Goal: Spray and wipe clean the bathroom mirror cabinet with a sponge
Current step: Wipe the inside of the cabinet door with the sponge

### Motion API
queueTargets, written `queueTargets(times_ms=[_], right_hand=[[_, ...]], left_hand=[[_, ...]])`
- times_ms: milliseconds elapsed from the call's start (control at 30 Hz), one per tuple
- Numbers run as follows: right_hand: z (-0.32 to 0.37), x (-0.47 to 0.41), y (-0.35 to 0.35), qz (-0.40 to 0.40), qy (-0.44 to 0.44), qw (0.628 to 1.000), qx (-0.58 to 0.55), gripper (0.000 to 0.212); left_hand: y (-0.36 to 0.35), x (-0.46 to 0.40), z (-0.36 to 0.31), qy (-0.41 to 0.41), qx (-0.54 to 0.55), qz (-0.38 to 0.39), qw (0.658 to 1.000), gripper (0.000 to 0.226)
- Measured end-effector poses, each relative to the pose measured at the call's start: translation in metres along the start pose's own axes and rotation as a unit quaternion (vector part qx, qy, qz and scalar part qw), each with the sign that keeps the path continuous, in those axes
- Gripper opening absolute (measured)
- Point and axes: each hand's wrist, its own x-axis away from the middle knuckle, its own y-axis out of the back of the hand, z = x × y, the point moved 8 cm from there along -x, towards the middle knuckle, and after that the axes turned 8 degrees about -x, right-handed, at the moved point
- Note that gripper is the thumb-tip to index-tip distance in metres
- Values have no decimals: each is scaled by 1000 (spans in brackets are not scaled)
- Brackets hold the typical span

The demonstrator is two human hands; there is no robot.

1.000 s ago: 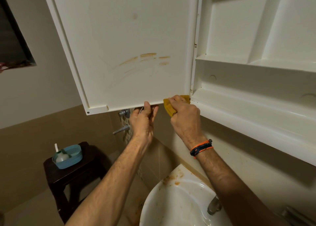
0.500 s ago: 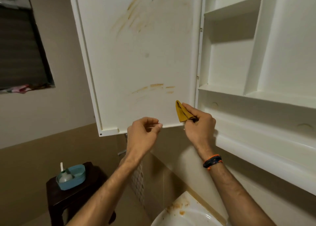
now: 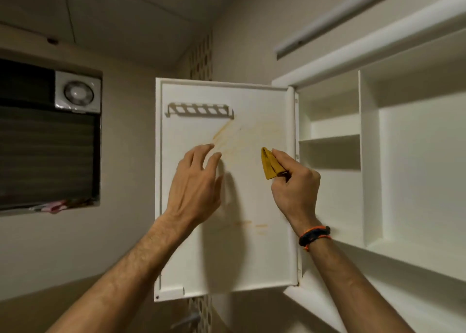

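A right hand (image 3: 293, 184) pinches a folded yellow sponge (image 3: 268, 163) against the open cabinet door (image 3: 252, 257).

The left hand (image 3: 195, 189) hovers beside it, fingers spread and holding nothing, near orange streaks (image 3: 223, 132) under a small rack (image 3: 199, 110). White shelves (image 3: 329, 140) stand to the right.

White cabinet shelves (image 3: 329, 141)

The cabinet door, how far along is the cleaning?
Early on. Done: the cabinet door is swung open. In hand: the right hand pinches the folded yellow sponge near the door, and the left hand reaches toward it, fingers straight. Left: the orange streaks and the lower smudges remain unwiped.
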Motion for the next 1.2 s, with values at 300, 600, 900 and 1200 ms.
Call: queueTargets(times_ms=[300,600,900,1200], right_hand=[[40,-78,-35,-16,140,987,75,61],[55,-100,-102,37,221,958,176,54],[36,-89,-114,101,239,948,184,72],[15,-57,-109,91,227,952,185,71]], left_hand=[[30,-63,57,33,-90,-64,993,60],[15,-66,79,37,-49,-64,996,61],[-2,-66,96,48,83,-104,990,60],[-11,-64,99,44,107,-121,986,60]])
